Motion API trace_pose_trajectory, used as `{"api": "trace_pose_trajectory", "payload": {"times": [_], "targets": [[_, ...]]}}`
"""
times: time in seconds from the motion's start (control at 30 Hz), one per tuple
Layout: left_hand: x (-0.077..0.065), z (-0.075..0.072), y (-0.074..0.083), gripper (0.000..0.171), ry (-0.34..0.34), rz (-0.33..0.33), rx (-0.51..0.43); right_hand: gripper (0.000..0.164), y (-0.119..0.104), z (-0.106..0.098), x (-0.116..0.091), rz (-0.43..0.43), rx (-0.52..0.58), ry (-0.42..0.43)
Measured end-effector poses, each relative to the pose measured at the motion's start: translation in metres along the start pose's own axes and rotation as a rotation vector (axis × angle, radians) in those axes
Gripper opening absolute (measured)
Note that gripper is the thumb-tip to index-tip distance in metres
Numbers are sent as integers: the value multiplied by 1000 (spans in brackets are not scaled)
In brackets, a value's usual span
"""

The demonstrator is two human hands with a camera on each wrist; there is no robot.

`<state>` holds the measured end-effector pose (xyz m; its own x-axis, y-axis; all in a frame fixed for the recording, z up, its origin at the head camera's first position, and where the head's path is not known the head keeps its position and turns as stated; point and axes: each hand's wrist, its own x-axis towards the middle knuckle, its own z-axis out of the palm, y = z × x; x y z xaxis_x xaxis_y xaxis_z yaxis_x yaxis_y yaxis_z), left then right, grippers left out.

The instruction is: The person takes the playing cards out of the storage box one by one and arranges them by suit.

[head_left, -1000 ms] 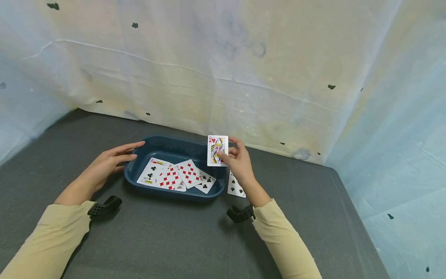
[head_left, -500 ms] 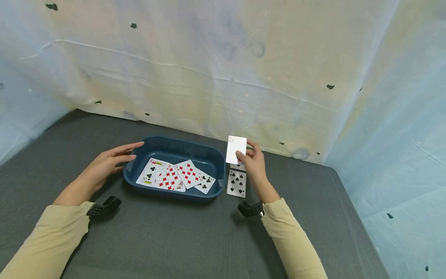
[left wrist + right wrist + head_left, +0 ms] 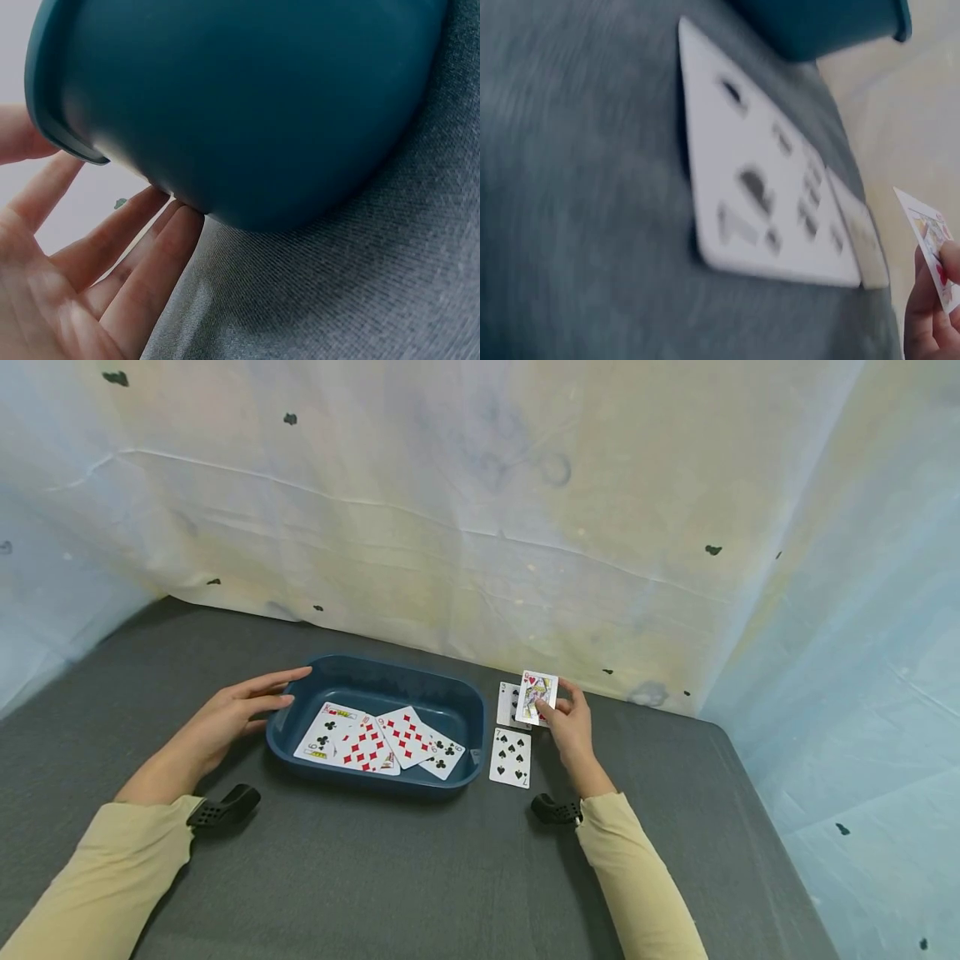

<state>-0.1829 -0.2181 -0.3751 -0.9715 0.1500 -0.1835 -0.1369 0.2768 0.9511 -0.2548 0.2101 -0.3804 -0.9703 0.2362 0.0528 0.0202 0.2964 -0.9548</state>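
A queen of hearts playing card [image 3: 542, 683] is pinched between thumb and fingers of my right hand [image 3: 573, 731], face up. It overlaps a spade card [image 3: 506, 707] on the table in the head view. Nearer to me lies the seven of spades [image 3: 511, 758], large and blurred in the right wrist view. My left hand [image 3: 213, 731] touches the left end of the dark blue tray [image 3: 397, 673]. Seen from the left wrist, its straight fingers [image 3: 150, 285] reach the tray's outer wall [image 3: 247, 112].
Inside the tray, overlapping face-up cards include a ten of diamonds [image 3: 363, 749], a nine of diamonds [image 3: 406, 735] and a club card [image 3: 446, 755]. A dark grey cloth [image 3: 390, 868] covers the table. Pale sheeting [image 3: 390, 527] hangs behind it and at both sides.
My right hand has carried the queen of hearts from over the tray's right end to the right, above the table cards. Both spade cards now show. The left hand and tray stay put.
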Motion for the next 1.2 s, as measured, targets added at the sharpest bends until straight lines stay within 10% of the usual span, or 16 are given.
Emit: {"api": "trace_pose_trajectory", "payload": {"times": [0.7, 1.2], "targets": [[-1, 0, 0, 57, -2, 7, -2, 44, 20, -14, 11, -1, -446, 66], [-2, 0, 0, 57, 10, 2, 3, 34, 18, -16, 12, 1, -517, 78]]}}
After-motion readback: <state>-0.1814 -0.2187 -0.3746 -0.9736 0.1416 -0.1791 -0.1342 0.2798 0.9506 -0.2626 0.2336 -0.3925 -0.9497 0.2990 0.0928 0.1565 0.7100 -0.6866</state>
